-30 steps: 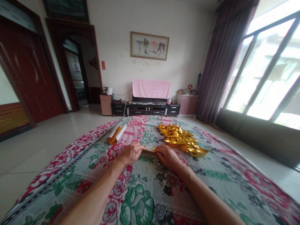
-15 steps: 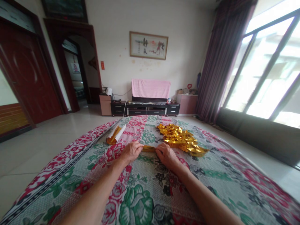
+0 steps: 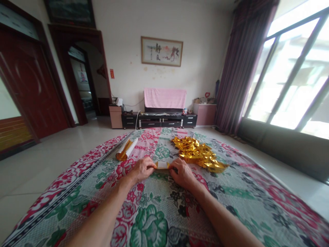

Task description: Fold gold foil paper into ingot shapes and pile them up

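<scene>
A small piece of gold foil paper (image 3: 162,165), white on its upper face, lies on the floral cloth (image 3: 159,212) between my hands. My left hand (image 3: 142,169) pinches its left end with curled fingers. My right hand (image 3: 182,173) pinches its right end the same way. Just beyond my right hand lies a heap of folded gold paper pieces (image 3: 199,153). A roll of gold and white paper (image 3: 126,149) rests on the cloth to the left of my left hand, apart from it.
The cloth covers a broad round surface with tiled floor (image 3: 46,161) around it. Across the room stand a low dark TV cabinet (image 3: 159,120) under a pink towel, dark wooden doors (image 3: 31,82) on the left, and a curtained window (image 3: 290,75) on the right.
My hands have drawn closer together on the paper piece. Its white face now shows between them, where a gold strip showed half a second ago.
</scene>
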A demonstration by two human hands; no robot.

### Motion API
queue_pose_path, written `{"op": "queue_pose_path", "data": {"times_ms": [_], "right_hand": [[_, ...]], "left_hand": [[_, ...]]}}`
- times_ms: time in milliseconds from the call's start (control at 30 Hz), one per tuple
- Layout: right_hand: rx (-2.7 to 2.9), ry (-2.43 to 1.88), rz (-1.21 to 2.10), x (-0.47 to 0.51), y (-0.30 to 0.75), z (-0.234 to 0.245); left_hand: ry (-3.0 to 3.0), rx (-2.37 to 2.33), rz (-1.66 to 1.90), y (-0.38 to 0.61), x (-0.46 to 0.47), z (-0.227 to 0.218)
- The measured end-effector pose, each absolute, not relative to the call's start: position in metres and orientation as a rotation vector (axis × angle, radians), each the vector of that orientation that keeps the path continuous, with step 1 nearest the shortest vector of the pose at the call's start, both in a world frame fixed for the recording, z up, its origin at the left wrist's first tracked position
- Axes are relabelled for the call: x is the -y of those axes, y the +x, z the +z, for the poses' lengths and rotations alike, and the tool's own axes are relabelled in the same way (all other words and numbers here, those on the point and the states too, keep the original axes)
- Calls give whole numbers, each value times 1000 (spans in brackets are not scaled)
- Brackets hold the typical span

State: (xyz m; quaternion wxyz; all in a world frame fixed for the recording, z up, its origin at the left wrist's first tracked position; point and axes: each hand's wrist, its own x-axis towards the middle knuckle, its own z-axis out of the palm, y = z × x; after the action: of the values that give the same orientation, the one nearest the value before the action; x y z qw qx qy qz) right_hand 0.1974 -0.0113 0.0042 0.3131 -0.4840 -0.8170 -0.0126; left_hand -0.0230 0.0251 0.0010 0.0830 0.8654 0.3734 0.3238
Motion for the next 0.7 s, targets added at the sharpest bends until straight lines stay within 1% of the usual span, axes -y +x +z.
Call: {"op": "queue_pose_path", "data": {"times_ms": [233, 400, 700], "right_hand": [[2260, -1173, -45, 15, 204, 9], [2305, -1151, -88, 16, 202, 10], [2314, -1196, -110, 16, 203, 11]], "left_hand": [[2777, -1040, 933, -22, -22, 4], [2764, -981, 922, -21, -23, 5], [2795, -1114, 869, -17, -19, 10]]}}
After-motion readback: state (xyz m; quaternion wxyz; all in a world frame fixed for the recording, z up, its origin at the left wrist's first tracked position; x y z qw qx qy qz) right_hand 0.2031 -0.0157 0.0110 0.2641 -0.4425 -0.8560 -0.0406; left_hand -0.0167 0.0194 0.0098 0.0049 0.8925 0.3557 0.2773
